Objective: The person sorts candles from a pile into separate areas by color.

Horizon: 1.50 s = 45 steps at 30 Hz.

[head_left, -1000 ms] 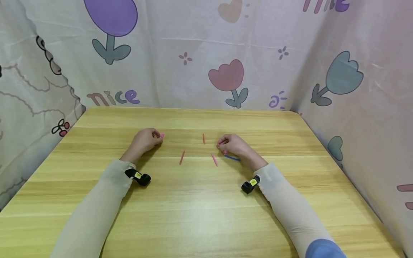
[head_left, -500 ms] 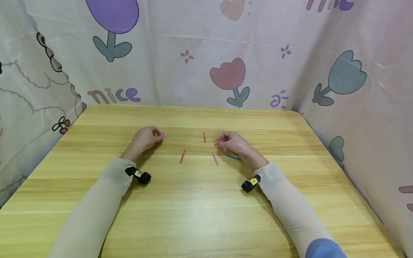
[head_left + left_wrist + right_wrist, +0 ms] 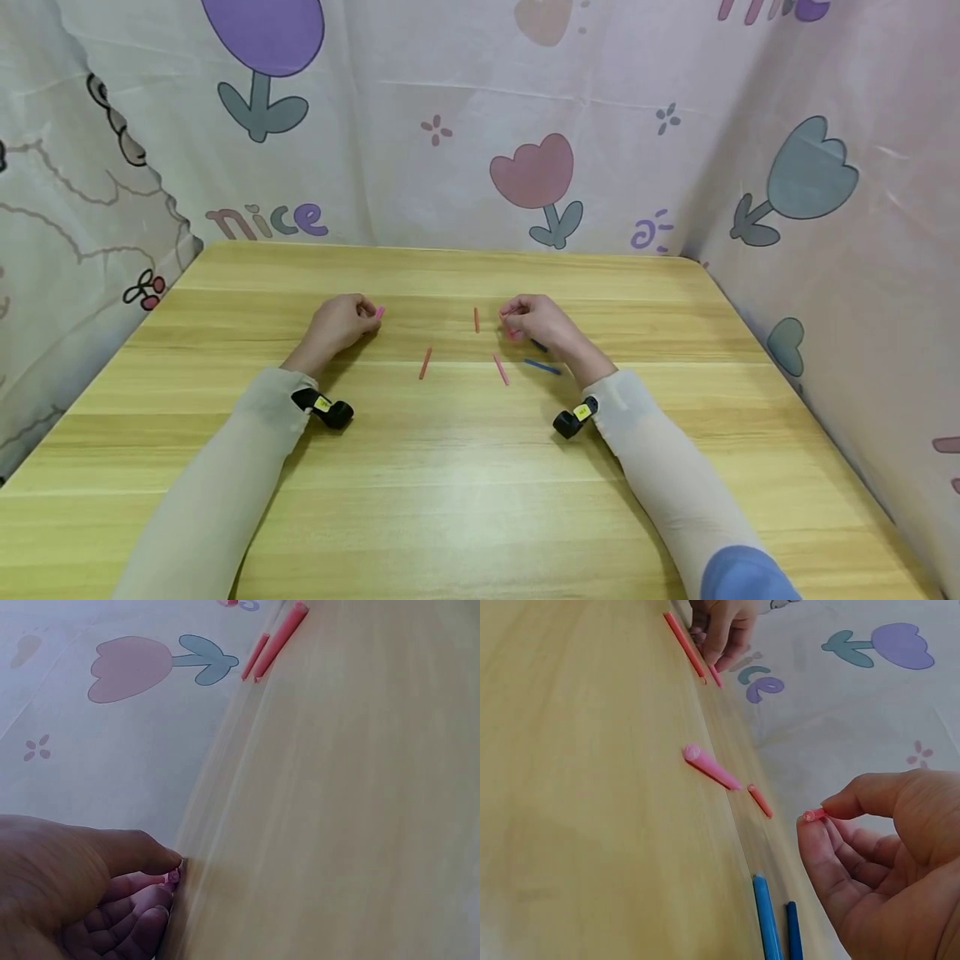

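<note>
My left hand (image 3: 341, 325) pinches a short pink stick (image 3: 380, 312) between thumb and fingers, low over the table's left part. In the left wrist view only the end of that pink stick (image 3: 174, 876) shows. With thumb and index finger, my right hand (image 3: 542, 321) holds a small reddish-pink stick (image 3: 815, 814) whose end faces the wrist camera. Under and in front of this hand lie a dark blue stick (image 3: 538, 344) and a lighter blue stick (image 3: 542, 366). To its left are an orange-red stick (image 3: 476, 320) and a pink stick (image 3: 501, 370).
Another red stick (image 3: 425, 363) lies between the hands, nearer the front. All of them rest on a wooden table (image 3: 450, 500). A patterned cloth (image 3: 420, 192) hangs behind the table and along its sides.
My right hand has shifted slightly away from me with its stick, uncovering the dark blue stick beneath it. The left hand stays in place, holding the pink stick.
</note>
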Motion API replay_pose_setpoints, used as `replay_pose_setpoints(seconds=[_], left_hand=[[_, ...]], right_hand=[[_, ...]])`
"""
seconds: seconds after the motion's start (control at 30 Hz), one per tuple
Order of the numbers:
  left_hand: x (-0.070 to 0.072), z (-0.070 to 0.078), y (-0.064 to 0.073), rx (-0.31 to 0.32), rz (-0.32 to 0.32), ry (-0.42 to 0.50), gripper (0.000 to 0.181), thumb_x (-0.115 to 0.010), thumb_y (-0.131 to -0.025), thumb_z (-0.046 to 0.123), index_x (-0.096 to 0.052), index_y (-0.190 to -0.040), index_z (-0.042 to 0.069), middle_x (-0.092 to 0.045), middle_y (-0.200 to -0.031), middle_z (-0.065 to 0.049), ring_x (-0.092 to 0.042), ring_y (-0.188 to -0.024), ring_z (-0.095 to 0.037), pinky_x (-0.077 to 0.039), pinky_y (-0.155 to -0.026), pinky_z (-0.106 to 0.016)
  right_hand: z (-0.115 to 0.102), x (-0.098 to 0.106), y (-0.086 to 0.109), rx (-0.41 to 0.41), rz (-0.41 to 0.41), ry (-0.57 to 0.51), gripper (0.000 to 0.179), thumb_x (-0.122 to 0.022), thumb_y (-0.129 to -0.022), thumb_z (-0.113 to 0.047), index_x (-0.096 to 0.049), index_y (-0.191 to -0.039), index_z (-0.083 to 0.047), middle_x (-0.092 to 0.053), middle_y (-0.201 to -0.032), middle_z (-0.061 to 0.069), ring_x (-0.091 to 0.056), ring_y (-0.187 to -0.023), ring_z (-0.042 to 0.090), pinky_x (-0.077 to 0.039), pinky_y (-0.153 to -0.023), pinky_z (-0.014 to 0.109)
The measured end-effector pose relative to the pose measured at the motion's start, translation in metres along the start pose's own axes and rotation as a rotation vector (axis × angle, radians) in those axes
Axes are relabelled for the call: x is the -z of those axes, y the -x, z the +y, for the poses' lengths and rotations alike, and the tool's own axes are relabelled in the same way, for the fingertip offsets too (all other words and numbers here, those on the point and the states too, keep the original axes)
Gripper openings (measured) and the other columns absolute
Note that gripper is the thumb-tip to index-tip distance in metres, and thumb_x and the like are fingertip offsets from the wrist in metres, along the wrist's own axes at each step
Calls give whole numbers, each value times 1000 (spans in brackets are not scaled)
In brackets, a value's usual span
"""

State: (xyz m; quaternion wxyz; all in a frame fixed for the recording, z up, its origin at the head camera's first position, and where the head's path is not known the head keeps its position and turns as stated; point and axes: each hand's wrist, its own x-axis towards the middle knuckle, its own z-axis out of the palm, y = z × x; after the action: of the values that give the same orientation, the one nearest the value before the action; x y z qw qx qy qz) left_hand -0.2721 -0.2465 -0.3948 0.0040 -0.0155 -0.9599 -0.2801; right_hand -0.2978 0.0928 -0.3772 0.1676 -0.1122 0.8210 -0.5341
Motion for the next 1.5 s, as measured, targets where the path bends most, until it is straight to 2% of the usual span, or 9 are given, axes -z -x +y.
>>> replay_pose_setpoints(seconds=[0.17, 0.37, 0.63, 1.03, 1.5], left_hand=[[0, 1, 0, -6, 5, 7, 24, -65, -92, 24, -66, -102, 1, -62, -83, -8, -55, -76, -25, -41, -71, -37], [0, 1, 0, -1, 6, 9, 25, -67, -91, 22, -65, -104, 1, -63, -86, -10, -55, -78, -25, -42, -74, -39], [2, 1, 1, -3, 5, 5, 25, -67, -90, 21, -65, -105, 0, -64, -87, -10, -55, -78, -26, -42, -75, -40], [1, -1, 3, -2, 9, 7, 26, -67, -90, 20, -65, -106, 0, -63, -87, -11, -55, -78, -26, -42, -75, -40], [2, 1, 3, 3, 10, 19, 24, -66, -92, 23, -65, -103, 1, -63, -85, -9, -55, -76, -25, -42, -73, -38]], right_hand=[[-5, -5, -7, -22, 19, 1, 25, -61, -94, -5, -61, -116, 7, -63, -100, 17, -62, -75, 19, -54, -74, 33], [-10, -10, -17, -77, 33, -39, 24, -62, -94, -5, -62, -114, 7, -64, -102, 16, -63, -75, 18, -55, -74, 31], [-13, -17, -28, -131, 61, -19, 19, -63, -93, -5, -65, -109, 4, -64, -93, 12, -62, -70, 16, -55, -69, 26], [-14, -30, -39, -147, 71, -60, 18, -63, -93, -4, -66, -107, 6, -64, -87, 11, -62, -66, 13, -55, -65, 23], [-13, -36, -39, -121, 132, -4, 16, -61, -92, -3, -67, -102, 7, -65, -79, 10, -59, -60, 11, -52, -58, 20]])
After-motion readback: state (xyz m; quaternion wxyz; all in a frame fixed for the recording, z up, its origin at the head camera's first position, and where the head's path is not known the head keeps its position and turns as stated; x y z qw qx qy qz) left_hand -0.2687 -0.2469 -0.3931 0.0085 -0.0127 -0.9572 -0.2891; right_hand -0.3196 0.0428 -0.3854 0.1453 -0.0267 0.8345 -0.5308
